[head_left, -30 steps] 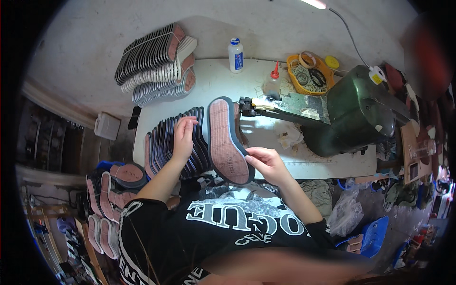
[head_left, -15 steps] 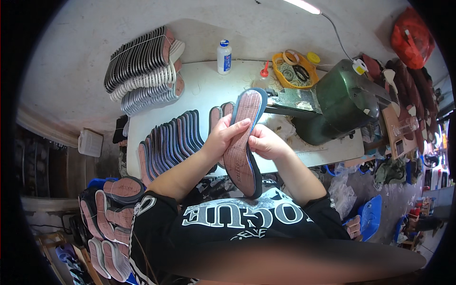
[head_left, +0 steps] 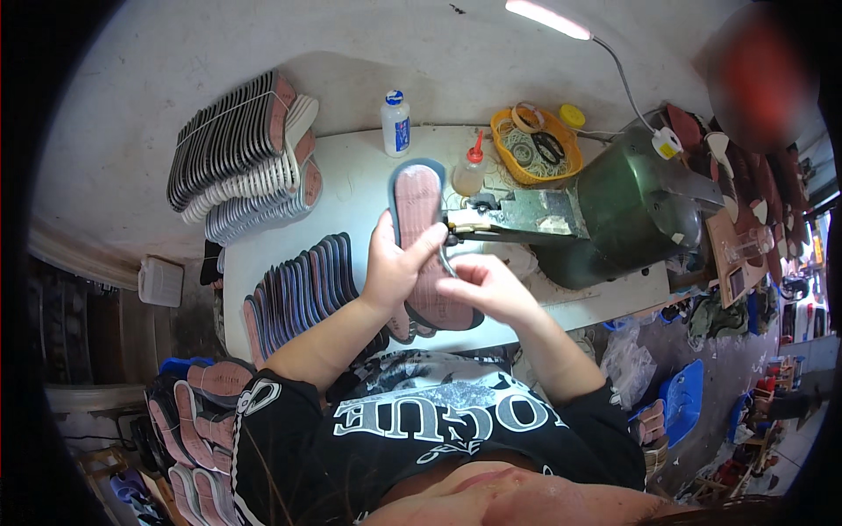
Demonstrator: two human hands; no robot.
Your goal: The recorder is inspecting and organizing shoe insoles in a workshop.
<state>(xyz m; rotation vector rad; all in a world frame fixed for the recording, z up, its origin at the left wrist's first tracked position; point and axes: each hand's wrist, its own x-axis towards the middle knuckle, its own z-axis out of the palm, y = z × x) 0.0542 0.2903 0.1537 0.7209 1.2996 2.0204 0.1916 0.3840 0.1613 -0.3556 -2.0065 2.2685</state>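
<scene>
The pink shoe sole (head_left: 421, 237) is held upright above the surface (head_left: 351, 202); it seems light and bendable, best taken by its edges; the left hand (head_left: 392, 267) is closed around its middle; the right hand (head_left: 484, 287) pinches its lower part beside the green machine (head_left: 631, 210).

Your white table (head_left: 351, 188) carries a fanned row of shoe soles (head_left: 298, 289) at its left, a white bottle (head_left: 396, 124), a small red-capped bottle (head_left: 469, 168), a yellow basket (head_left: 535, 149) and the green machine (head_left: 631, 210) at right.
</scene>
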